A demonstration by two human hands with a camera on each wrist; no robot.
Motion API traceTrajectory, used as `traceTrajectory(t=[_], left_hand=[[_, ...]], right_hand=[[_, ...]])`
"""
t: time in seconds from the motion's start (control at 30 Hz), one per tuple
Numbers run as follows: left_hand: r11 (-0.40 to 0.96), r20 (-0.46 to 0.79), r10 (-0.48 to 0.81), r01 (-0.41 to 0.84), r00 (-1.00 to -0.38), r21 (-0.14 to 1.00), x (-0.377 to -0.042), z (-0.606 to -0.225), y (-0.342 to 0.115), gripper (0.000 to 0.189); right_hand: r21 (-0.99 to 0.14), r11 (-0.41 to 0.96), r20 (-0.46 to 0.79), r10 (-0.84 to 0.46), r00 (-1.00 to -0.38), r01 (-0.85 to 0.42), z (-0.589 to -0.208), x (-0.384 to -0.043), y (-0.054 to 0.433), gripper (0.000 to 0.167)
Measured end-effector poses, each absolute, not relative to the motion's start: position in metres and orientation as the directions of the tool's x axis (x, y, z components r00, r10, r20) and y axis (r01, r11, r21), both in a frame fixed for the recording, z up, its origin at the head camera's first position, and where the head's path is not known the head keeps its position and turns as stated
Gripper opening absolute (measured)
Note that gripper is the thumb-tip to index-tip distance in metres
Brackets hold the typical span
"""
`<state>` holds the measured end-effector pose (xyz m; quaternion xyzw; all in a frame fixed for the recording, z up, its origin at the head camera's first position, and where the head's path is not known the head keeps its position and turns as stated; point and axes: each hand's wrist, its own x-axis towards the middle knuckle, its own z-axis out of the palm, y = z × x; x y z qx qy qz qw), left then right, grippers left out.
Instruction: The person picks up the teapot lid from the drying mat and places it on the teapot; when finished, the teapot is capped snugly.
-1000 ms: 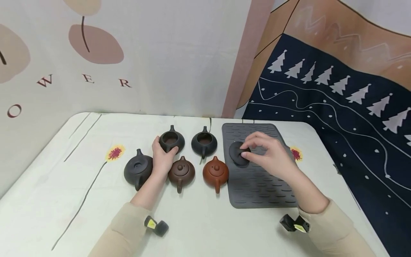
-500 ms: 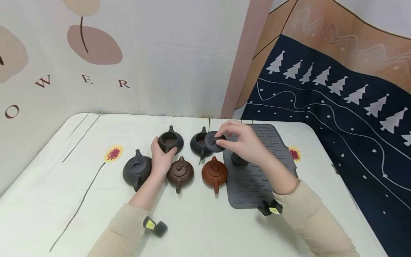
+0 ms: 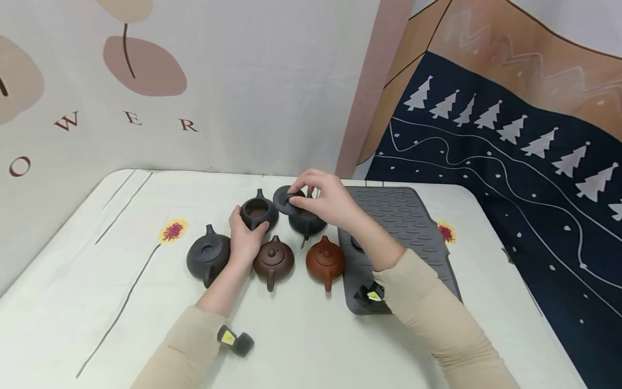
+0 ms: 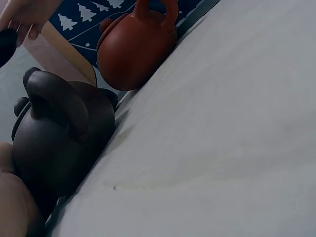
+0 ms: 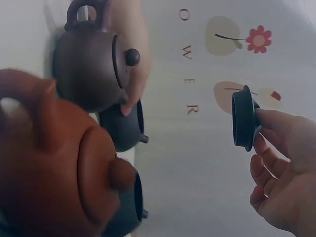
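My left hand (image 3: 247,237) grips a black lidless teapot (image 3: 268,221), fingers along its left side and thumb near the handle. The right hand (image 3: 328,200) pinches a black teapot lid (image 3: 284,201) by its knob. In the right wrist view the lid (image 5: 242,118) is held up with its flange showing. From the head it overlaps the gap between the gripped teapot and a second black lidless teapot (image 3: 307,222), which the right hand partly covers. Nearer stand a lidded brown teapot (image 3: 274,262) and a lidded reddish-orange teapot (image 3: 325,263).
A dark grey teapot (image 3: 208,262) stands left of the left wrist. To the right lies a grey ridged mat (image 3: 398,210) bearing another dark lid (image 3: 356,244), mostly behind the right forearm. A white flowered cloth (image 3: 121,259) covers the table; printed curtains hang behind.
My right hand has lifted the black lid off the mat and carried it left, past the second black teapot towards the gripped one. The left hand has stayed in place.
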<state>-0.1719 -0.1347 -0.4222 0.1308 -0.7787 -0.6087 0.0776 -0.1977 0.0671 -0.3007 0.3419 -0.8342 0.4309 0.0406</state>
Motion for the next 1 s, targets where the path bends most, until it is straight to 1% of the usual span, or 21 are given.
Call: traceTrajectory(t=[0.33,0.67,0.77,1.0], left_hand=[[0.232,-0.022,-0.303,-0.096,-0.953,0.968,-0.173,-0.423,-0.135,0.083],[0.246,-0.02,-0.294,-0.096,-0.956,0.965,-0.173,-0.423,-0.136,0.085],[0.248,-0.014,-0.295,-0.09,-0.956,0.964,-0.173,-0.424,-0.136,0.085],[0.25,-0.012,-0.296,-0.09,-0.955,0.964,-0.174,-0.425,-0.137,0.085]], right_hand=[[-0.7,0.491,0.25,-0.511,-0.822,-0.518,-0.313,-0.218,0.027,0.013],[-0.704,0.571,0.154,-0.459,-0.875,-0.423,-0.337,-0.235,-0.002,0.014],[-0.703,0.586,0.142,-0.44,-0.887,-0.403,-0.344,-0.238,-0.008,0.014],[-0.689,0.604,0.138,-0.434,-0.891,-0.401,-0.353,-0.241,-0.019,0.013]])
